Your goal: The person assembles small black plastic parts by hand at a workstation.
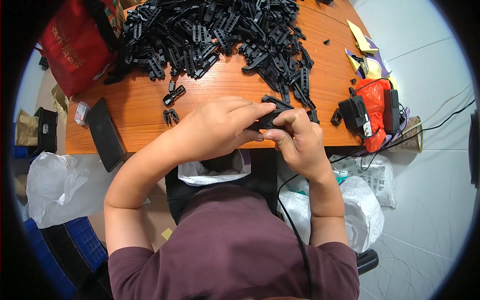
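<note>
The left hand [223, 123] is pinching a black plastic part [268, 119] from the left, while the right hand [303, 143] is gripping it from the right with curled fingers and thumb. They are holding it above the near edge of the wooden table [137, 112]. A pile of black parts [210, 32] is lying beyond, on the far side; a dark flat slab [104, 134] is resting at left.
</note>
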`<action>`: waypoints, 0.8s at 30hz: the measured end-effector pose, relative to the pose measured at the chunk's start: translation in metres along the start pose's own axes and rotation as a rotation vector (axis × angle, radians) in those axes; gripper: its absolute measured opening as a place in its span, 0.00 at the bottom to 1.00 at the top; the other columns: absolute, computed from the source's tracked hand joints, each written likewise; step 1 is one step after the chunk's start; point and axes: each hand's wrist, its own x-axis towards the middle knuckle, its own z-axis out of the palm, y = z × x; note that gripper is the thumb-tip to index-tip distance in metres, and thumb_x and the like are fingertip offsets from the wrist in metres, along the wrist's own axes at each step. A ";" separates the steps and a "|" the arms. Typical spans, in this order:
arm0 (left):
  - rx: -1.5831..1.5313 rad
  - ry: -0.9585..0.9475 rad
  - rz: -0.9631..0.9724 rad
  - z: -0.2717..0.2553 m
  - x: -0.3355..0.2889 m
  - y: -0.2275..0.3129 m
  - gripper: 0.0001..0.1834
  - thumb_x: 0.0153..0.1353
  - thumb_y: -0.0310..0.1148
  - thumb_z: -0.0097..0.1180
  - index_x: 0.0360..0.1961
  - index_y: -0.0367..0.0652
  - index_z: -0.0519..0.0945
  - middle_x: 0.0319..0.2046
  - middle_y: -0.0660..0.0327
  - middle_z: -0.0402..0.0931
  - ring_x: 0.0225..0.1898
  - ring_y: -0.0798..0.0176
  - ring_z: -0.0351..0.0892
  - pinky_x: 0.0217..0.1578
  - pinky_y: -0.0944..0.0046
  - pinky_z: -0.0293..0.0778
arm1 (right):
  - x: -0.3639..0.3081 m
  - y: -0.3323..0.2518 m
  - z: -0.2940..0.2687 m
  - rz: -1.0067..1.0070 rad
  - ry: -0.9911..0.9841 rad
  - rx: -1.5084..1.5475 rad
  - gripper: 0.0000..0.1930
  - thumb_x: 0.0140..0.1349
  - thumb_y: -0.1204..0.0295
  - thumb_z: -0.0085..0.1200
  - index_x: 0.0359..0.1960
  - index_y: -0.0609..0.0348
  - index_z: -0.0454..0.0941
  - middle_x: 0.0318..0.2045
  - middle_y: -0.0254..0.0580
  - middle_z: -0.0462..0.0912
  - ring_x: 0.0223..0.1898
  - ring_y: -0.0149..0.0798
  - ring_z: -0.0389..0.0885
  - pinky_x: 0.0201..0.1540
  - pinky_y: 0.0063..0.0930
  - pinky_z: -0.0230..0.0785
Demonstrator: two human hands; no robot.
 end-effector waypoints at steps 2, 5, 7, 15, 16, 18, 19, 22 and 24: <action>0.005 0.030 0.008 0.003 -0.003 -0.002 0.28 0.42 0.28 0.67 0.48 0.39 0.75 0.29 0.56 0.78 0.30 0.55 0.79 0.30 0.62 0.74 | -0.005 0.000 0.003 -0.021 0.008 -0.006 0.15 0.50 0.73 0.63 0.33 0.62 0.69 0.24 0.43 0.78 0.21 0.43 0.78 0.23 0.30 0.69; -0.026 0.027 -0.039 0.003 -0.007 -0.005 0.24 0.42 0.25 0.65 0.45 0.37 0.75 0.29 0.55 0.78 0.28 0.55 0.78 0.28 0.62 0.73 | -0.004 -0.006 0.005 -0.068 0.252 -0.370 0.21 0.46 0.65 0.66 0.37 0.62 0.70 0.33 0.44 0.78 0.33 0.44 0.79 0.30 0.33 0.71; -0.050 0.074 -0.033 0.007 -0.009 -0.003 0.22 0.42 0.24 0.65 0.43 0.36 0.76 0.28 0.54 0.78 0.27 0.54 0.78 0.27 0.61 0.73 | -0.002 -0.005 0.006 -0.132 0.193 -0.379 0.22 0.46 0.65 0.66 0.39 0.63 0.70 0.34 0.45 0.78 0.34 0.45 0.79 0.31 0.33 0.71; -0.195 -0.186 -0.191 -0.001 -0.024 -0.002 0.24 0.47 0.33 0.65 0.47 0.38 0.74 0.34 0.50 0.79 0.32 0.51 0.80 0.31 0.57 0.75 | -0.028 0.000 0.020 -0.108 0.016 -0.270 0.16 0.47 0.66 0.64 0.33 0.60 0.74 0.25 0.42 0.76 0.25 0.44 0.77 0.25 0.31 0.69; -0.263 -0.314 -0.296 -0.006 -0.023 -0.001 0.26 0.48 0.34 0.65 0.49 0.39 0.73 0.37 0.50 0.79 0.35 0.50 0.80 0.34 0.57 0.75 | -0.036 0.003 0.024 -0.061 -0.049 -0.202 0.15 0.48 0.65 0.64 0.31 0.59 0.74 0.24 0.42 0.76 0.24 0.43 0.77 0.24 0.31 0.68; -0.235 -0.301 -0.364 -0.007 -0.016 -0.019 0.28 0.48 0.39 0.65 0.51 0.41 0.73 0.42 0.51 0.78 0.41 0.51 0.79 0.39 0.56 0.75 | -0.048 0.009 0.043 -0.076 -0.123 -0.259 0.14 0.49 0.63 0.63 0.29 0.58 0.73 0.23 0.40 0.75 0.24 0.41 0.77 0.24 0.30 0.68; -0.108 -0.293 -0.421 -0.003 -0.009 -0.024 0.24 0.47 0.37 0.65 0.46 0.41 0.76 0.41 0.54 0.79 0.40 0.53 0.79 0.38 0.60 0.75 | -0.056 0.015 0.058 -0.089 -0.150 -0.262 0.14 0.49 0.63 0.62 0.29 0.57 0.73 0.23 0.40 0.75 0.24 0.41 0.77 0.24 0.30 0.69; 0.138 -0.165 -0.274 0.035 0.018 -0.037 0.16 0.47 0.36 0.64 0.37 0.42 0.80 0.37 0.58 0.79 0.38 0.57 0.78 0.37 0.64 0.74 | -0.057 0.015 0.071 -0.085 -0.178 -0.272 0.11 0.49 0.66 0.62 0.28 0.56 0.73 0.23 0.39 0.75 0.24 0.40 0.78 0.24 0.30 0.69; 0.255 -0.047 -0.078 0.061 0.030 -0.041 0.12 0.48 0.36 0.62 0.34 0.42 0.80 0.34 0.60 0.78 0.37 0.57 0.77 0.36 0.64 0.74 | -0.047 0.010 0.062 -0.061 -0.021 -0.222 0.08 0.49 0.69 0.62 0.26 0.59 0.77 0.22 0.39 0.77 0.23 0.41 0.78 0.24 0.30 0.70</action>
